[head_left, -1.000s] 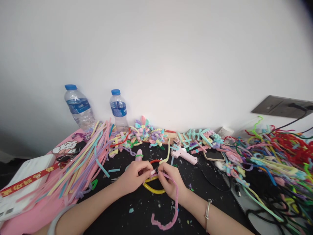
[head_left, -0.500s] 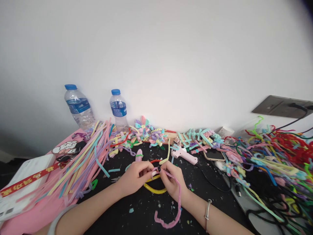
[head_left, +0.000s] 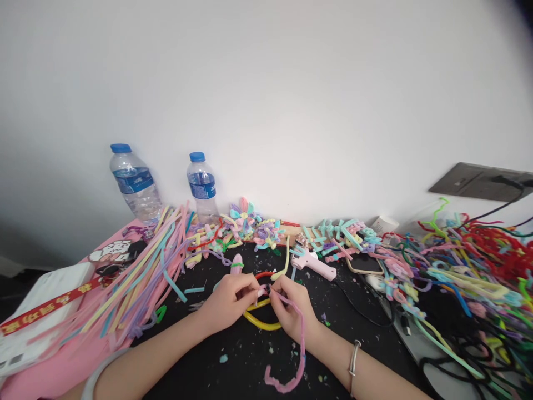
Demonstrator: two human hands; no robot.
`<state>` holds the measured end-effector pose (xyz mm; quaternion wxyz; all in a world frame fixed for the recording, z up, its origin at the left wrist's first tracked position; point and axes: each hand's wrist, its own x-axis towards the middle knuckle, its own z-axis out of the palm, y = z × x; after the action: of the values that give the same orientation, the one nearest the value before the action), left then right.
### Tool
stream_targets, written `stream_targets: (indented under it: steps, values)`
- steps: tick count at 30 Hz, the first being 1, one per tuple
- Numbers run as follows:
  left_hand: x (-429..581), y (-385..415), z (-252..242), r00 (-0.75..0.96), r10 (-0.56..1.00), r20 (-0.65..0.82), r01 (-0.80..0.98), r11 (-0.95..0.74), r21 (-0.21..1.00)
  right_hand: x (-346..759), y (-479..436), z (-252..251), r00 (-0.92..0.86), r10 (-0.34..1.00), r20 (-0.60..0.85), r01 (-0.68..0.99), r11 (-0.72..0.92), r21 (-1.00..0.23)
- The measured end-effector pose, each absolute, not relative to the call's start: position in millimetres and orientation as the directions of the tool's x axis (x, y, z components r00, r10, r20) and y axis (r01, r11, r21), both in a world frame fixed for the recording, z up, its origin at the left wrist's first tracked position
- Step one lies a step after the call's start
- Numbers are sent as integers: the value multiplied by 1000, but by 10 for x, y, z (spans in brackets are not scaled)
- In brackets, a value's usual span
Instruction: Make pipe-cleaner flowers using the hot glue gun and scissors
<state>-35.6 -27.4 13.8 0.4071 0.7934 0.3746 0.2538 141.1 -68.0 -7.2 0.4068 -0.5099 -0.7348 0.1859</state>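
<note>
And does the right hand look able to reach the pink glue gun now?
Probably yes: the glue gun lies just beyond the right hand, and nothing bulky shows between them. But that hand pinches the pink fuzzy strip, which it may need to release first.

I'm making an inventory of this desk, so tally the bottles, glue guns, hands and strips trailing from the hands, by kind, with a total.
Clear plastic bottles with blue caps: 2
Pale pink glue gun: 1
Bare hands: 2
Long pink fuzzy strip: 1
Total: 6
</note>
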Motion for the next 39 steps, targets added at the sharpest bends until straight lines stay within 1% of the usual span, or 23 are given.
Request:
stream_targets:
  steps: [5, 9, 14, 23, 26, 28, 30, 32, 35, 39]
  values:
    - [-361, -285, 149, 585, 808, 67, 355, -329, 875, 1420, -682, -36, -155, 912, 379, 575, 395, -716]
    - [-352, -290, 170, 574, 816, 72, 319, -303, 898, 1426, -689, -2, -165, 915, 368, 553, 394, -734]
    - [-354, -286, 173, 559, 824, 88, 295, -297, 908, 1431, -681, -13, -135, 920, 367, 552, 378, -744]
    - [-344, -289, 143, 582, 812, 44, 255, -234, 938, 1417, -675, -13, -190, 917, 350, 588, 392, -708]
    - [-353, -273, 140, 547, 835, 62, 220, -214, 952, 1412, -684, 4, -200, 893, 404, 617, 435, -655]
    - [-372, -255, 149, 495, 866, 66, 188, -181, 965, 1403, -701, 23, -217, 861, 460, 645, 480, -595]
    - [-397, -234, 168, 424, 904, 60, 154, -138, 978, 1389, -726, 48, -240, 847, 473, 689, 492, -531]
    - [-421, -213, 194, 356, 932, 61, 103, -104, 989, 1372, -752, 78, -266, 867, 421, 749, 461, -476]
    - [-445, -184, 227, 288, 955, 71, 31, -84, 996, 1355, -777, 130, -303, 904, 300, 825, 407, -392]
    - [-465, -140, 216, 224, 972, 66, -34, -60, 998, 1360, -777, 190, -351, 915, 201, 872, 397, -285]
